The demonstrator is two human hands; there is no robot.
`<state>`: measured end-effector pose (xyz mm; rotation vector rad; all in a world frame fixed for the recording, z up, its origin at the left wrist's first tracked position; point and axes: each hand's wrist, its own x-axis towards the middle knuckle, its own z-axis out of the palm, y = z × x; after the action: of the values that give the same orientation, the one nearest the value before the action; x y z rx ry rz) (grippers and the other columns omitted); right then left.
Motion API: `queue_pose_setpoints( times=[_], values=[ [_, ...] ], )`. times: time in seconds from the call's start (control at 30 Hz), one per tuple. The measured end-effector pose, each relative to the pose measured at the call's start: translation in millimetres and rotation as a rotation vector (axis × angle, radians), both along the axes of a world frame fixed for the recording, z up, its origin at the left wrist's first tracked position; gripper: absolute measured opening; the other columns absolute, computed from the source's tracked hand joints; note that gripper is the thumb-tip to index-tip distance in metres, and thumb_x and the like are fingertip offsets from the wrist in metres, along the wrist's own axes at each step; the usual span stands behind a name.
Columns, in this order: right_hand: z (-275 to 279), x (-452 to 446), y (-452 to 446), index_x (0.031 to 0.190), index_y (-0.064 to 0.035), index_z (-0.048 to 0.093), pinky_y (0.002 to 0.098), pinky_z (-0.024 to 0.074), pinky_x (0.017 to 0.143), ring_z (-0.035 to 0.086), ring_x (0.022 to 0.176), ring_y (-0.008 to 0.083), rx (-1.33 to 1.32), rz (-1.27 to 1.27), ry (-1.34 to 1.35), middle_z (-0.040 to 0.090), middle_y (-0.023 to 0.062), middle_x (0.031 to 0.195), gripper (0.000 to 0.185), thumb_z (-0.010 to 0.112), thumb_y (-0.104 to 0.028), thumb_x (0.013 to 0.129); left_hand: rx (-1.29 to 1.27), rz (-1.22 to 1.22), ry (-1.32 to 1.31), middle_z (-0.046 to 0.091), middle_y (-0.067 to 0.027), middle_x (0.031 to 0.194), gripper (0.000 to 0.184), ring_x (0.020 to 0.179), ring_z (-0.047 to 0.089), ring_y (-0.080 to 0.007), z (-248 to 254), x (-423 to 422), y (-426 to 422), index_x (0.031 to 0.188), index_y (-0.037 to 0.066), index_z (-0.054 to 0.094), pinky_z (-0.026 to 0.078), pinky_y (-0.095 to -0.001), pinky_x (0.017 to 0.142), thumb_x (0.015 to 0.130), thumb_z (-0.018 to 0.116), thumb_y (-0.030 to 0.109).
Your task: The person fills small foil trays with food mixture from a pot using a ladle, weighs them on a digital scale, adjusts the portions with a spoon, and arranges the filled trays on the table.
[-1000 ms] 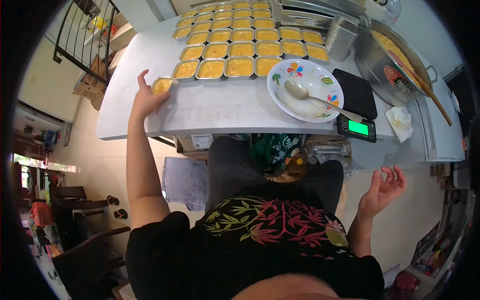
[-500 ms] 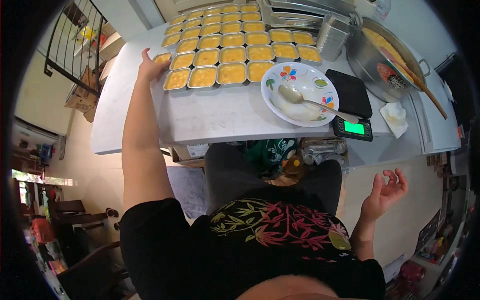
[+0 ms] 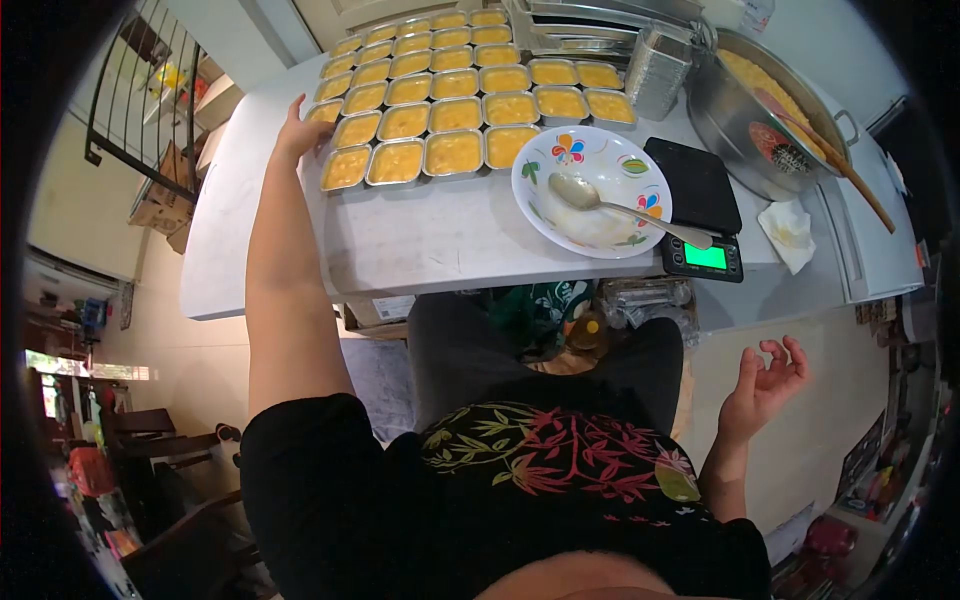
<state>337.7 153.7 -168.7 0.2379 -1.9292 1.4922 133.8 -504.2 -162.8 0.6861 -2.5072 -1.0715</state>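
Note:
My left hand (image 3: pixel 302 133) is at the left edge of the rows of foil trays, its fingers around a foil tray of yellow filling (image 3: pixel 323 112). That tray stands beside the others on the white table (image 3: pixel 420 240). Nearest the front edge is a row of filled foil trays (image 3: pixel 453 153). My right hand (image 3: pixel 764 385) hangs over the floor at the right, palm up with curled fingers apart and nothing in it. A flowered bowl (image 3: pixel 545 205) with a metal spoon (image 3: pixel 640 213) sits right of the trays, partly over a black scale (image 3: pixel 702 257).
A large metal pot (image 3: pixel 735 150) of yellow food, with a wooden spoon (image 3: pixel 850 175) in it, stands at the back right. Stacked empty foil trays (image 3: pixel 657 75) are beside it. A crumpled tissue (image 3: pixel 788 235) lies right of the scale. Black railing (image 3: pixel 145 100) rises at the left.
My left hand has moved away from me with the foil tray, from the table's front left to the left side of the rows. The view has shifted slightly. My right hand stays much the same.

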Motion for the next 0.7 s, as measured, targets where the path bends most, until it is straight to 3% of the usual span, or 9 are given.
queue_pose_setpoints(
  times=[0.23,0.53,0.63,0.7],
  values=[
    [-2.4,-0.1,-5.3,0.125,-0.008,0.033,0.0224,0.0421,0.069,0.046,0.096,0.0158,-0.025,0.005,-0.04,0.037,0.0086,0.127,0.053,0.058,0.009,0.081,-0.201,0.108,0.031,0.067,-0.014,0.098,0.098,0.077,0.064,-0.0183,-2.4,-7.1,9.3,0.144,0.011,0.025,0.051,-0.0299,0.069,0.064,0.081,0.025],
    [-4.0,-1.1,-5.8,0.126,-0.007,0.032,0.0219,0.0415,0.068,0.045,0.097,0.0152,0.012,0.023,-0.041,0.038,0.0084,0.127,0.051,0.055,0.009,0.083,-0.047,0.017,0.018,0.067,-0.0136,0.092,0.093,0.074,0.063,-0.0165,-1.9,-2.5,6.0,0.143,0.012,0.025,0.051,-0.029,0.066,0.066,0.078,0.017],
    [-4.0,-3.0,-6.2,0.125,-0.0075,0.033,0.0224,0.0419,0.068,0.046,0.096,0.0154,-0.004,0.027,-0.05,0.036,0.0092,0.127,0.054,0.058,0.009,0.08,-0.077,0.058,0.008,0.067,-0.0136,0.092,0.09,0.075,0.064,-0.0215,-7.6,-0.7,2.7,0.142,0.012,0.028,0.051,-0.0315,0.07,0.066,0.077,0.019],
    [-4.6,-3.7,-6.6,0.124,-0.0075,0.034,0.0227,0.0424,0.067,0.046,0.095,0.0155,-0.029,0.03,-0.055,0.036,0.0097,0.127,0.055,0.06,0.008,0.079,-0.272,0.097,0.022,0.066,-0.0149,0.096,0.085,0.083,0.064,-0.0248,-6.7,4.4,3.2,0.139,0.011,0.034,0.05,-0.0334,0.076,0.067,0.077,0.023]
  ],
)
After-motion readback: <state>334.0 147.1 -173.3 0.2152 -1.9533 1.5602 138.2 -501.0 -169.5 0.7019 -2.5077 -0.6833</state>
